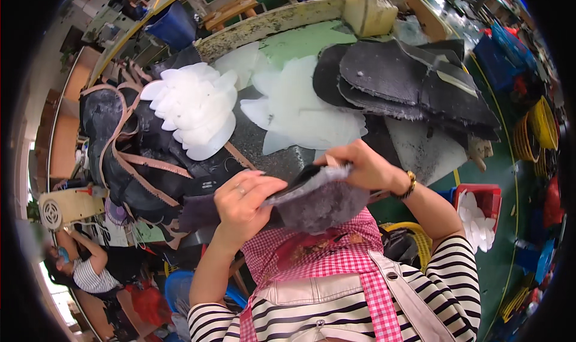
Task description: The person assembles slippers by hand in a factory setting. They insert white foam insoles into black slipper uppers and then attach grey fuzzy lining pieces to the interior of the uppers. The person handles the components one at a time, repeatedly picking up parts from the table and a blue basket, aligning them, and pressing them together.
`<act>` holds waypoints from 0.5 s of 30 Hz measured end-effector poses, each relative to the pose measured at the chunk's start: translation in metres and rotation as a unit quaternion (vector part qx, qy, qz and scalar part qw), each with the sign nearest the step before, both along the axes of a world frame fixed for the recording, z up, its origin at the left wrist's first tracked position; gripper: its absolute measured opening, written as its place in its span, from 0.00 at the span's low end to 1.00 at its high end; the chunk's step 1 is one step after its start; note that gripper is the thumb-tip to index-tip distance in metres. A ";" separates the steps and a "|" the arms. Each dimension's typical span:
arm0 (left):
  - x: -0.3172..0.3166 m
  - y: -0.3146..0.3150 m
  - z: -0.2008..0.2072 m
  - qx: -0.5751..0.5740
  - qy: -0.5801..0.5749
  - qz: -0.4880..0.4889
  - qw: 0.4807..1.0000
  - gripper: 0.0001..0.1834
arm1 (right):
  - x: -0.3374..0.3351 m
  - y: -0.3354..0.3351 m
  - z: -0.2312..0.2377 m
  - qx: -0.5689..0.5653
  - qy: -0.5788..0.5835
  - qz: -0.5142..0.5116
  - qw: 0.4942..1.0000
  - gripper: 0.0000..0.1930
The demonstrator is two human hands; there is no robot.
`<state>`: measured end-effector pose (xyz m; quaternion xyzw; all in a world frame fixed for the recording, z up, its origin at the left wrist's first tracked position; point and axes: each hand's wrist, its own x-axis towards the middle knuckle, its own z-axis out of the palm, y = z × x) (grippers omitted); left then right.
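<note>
Close in front of my apron, both hands hold a dark leather piece with a grey fuzzy lining (324, 207), perhaps a shoe upper. My left hand (243, 201), with a ring on it, pinches its left edge. My right hand (366, 168) grips the upper right edge, fingers curled over it. The piece is bent, and its fuzzy side faces me. Beyond my hands lie two heaps of white leaf-shaped sheets, a left heap (195, 108) and a middle heap (306, 108). Stacked dark leather pieces with fuzzy edges (396, 78) lie at the right.
Black leather pieces with tan strips (129, 144) cover the table's left side. A cream block-shaped object (369, 12) stands at the far edge. To the right on the floor are a red bin (495, 201) and yellow baskets (543, 123). Another person (93, 270) sits at lower left.
</note>
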<state>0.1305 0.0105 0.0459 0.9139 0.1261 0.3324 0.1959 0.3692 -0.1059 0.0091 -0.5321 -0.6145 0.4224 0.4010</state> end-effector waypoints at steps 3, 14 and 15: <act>-0.020 -0.001 0.007 -0.088 -0.032 0.072 0.993 0.15 | -0.029 -0.016 0.019 0.322 -0.183 0.022 0.929 0.16; -0.040 -0.016 0.037 0.020 0.044 -0.086 0.995 0.23 | -0.023 -0.024 0.091 0.170 -0.247 0.072 0.951 0.22; -0.040 -0.021 0.037 0.036 0.048 -0.085 0.995 0.23 | -0.029 -0.026 0.105 0.108 -0.305 0.078 0.943 0.22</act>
